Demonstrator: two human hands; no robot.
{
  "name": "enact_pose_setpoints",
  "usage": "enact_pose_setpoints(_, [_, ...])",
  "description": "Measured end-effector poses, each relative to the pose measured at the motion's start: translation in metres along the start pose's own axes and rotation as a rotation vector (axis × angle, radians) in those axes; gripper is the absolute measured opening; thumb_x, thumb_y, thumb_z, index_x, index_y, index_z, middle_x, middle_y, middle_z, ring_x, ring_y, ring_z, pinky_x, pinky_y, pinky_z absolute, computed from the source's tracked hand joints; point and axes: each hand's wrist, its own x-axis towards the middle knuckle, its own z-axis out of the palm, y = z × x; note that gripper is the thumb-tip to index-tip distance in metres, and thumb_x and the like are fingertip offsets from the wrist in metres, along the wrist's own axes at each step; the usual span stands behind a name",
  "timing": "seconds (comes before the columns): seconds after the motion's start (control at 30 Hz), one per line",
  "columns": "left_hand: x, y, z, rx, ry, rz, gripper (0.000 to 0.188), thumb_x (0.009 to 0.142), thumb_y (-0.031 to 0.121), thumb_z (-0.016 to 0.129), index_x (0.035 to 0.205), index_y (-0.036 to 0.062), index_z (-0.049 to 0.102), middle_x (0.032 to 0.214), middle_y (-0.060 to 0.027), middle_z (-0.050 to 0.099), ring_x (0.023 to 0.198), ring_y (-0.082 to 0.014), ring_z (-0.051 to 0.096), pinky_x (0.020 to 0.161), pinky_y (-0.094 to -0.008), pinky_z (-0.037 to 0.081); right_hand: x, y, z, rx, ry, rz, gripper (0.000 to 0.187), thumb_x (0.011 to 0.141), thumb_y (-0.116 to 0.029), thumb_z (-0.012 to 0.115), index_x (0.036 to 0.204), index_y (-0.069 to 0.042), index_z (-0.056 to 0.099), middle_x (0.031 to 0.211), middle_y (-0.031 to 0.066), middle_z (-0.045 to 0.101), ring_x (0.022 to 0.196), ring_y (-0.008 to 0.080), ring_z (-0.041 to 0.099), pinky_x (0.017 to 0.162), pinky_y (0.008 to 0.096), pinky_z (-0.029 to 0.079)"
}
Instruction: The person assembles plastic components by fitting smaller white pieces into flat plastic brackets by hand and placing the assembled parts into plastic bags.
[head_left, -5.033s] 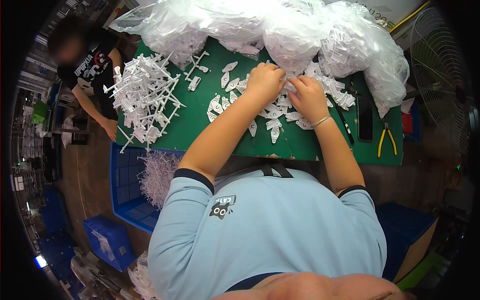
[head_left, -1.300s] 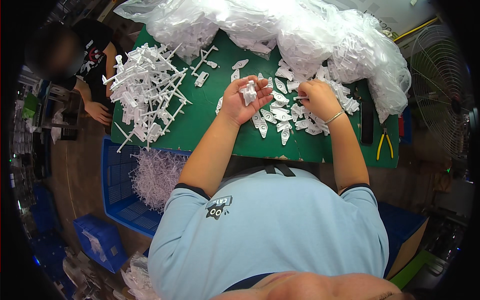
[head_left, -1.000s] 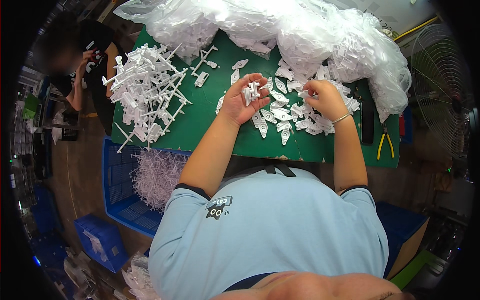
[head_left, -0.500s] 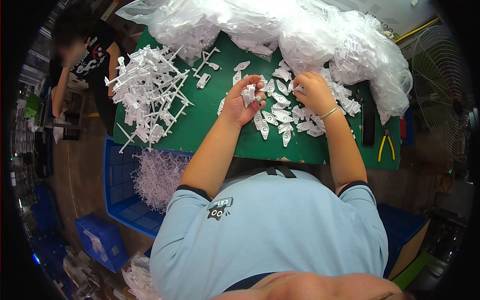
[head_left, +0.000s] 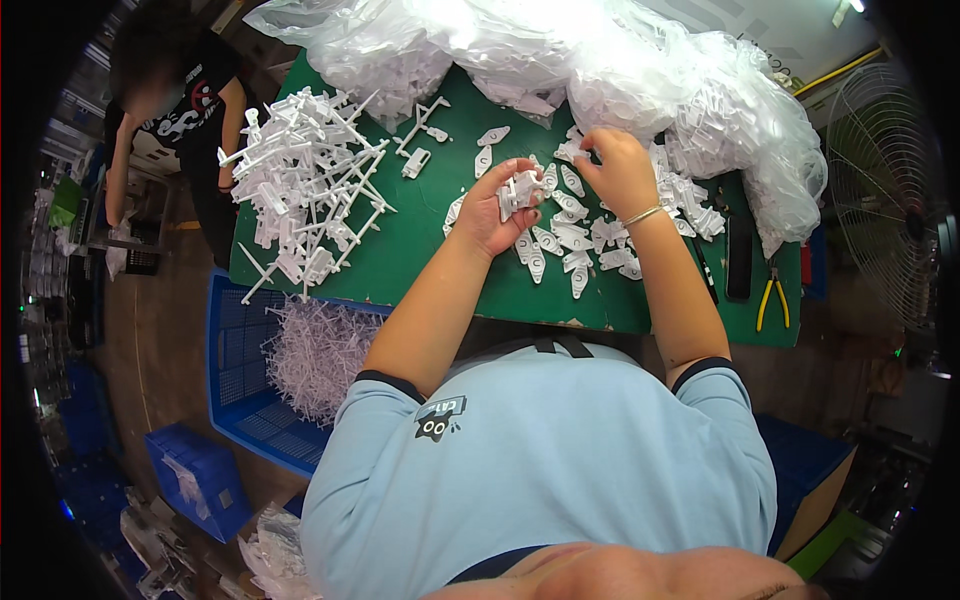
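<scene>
The left hand (head_left: pixel 488 215) cups white moulded-plastic parts (head_left: pixel 518 195) above the flat green table (head_left: pixel 415 230); the right hand (head_left: pixel 622 175) curls narrow, its hold unclear from here. Lettering (head_left: pixel 452 406) marks the light-blue fabric shirt (head_left: pixel 580 450).

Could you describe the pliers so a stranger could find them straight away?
On the green table, go to the near right corner. Just right of a flat black oblong lie the pliers. Their two spread handles are bright yellow, unlike that oblong and the dark pen on its other side.
</scene>
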Motion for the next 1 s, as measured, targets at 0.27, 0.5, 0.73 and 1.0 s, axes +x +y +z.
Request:
enact_pose_setpoints(0.27, [-0.002, 0.003, 0.007, -0.034, 0.08, 0.045, 0.01, 0.091, 0.022, 0.064, 0.095, 0.0133, 0.061, 0.095, -0.0042, 0.058, 0.068, -0.0159, 0.053, 0.054, -0.0298, 0.045, -0.012, 0.016, 0.02, -0.059, -0.022, -0.031, 0.017, 0.073, -0.014, 0.072, 0.084, -0.009, 0.061, 0.082, 0.008, 0.064, 0.082, 0.0298, 0.061, 0.073, 0.0423, 0.049])
enact_pose_setpoints(0.5, [-0.001, 0.002, 0.008, -0.031, 0.088, 0.073, 0.011, 0.091, 0.023, 0.062, 0.096, 0.013, 0.061, 0.096, -0.0044, 0.059, 0.068, -0.0164, 0.054, 0.055, -0.0303, 0.045, -0.01, 0.011, 0.018, -0.08, -0.072, -0.069, 0.017, 0.072, -0.009, 0.07, 0.087, -0.009, 0.061, 0.085, 0.0085, 0.064, 0.083, 0.0297, 0.061, 0.075, 0.041, 0.049])
enact_pose_setpoints(0.73, [0.006, 0.008, 0.004, -0.12, 0.082, 0.06, 0.017, 0.091, 0.023, 0.057, 0.099, 0.0087, 0.062, 0.098, -0.009, 0.062, 0.078, -0.0242, 0.061, 0.065, -0.0376, 0.054, -0.004, 0.014, 0.012, 0.141, -0.049, 0.006, 0.017, 0.073, -0.004, 0.066, 0.089, -0.007, 0.061, 0.083, 0.0094, 0.064, 0.079, 0.0296, 0.063, 0.071, 0.0407, 0.05])
enact_pose_setpoints(1.0, [0.008, -0.002, -0.004, -0.178, 0.103, 0.087, 0.023, 0.089, 0.025, 0.058, 0.105, 0.0089, 0.063, 0.097, -0.0121, 0.068, 0.084, -0.0293, 0.066, 0.076, -0.0471, 0.056, -0.01, 0.014, 0.022, 0.037, -0.12, -0.02, 0.032, 0.073, -0.006, 0.068, 0.105, -0.007, 0.061, 0.097, 0.0139, 0.065, 0.095, 0.036, 0.06, 0.083, 0.0455, 0.047])
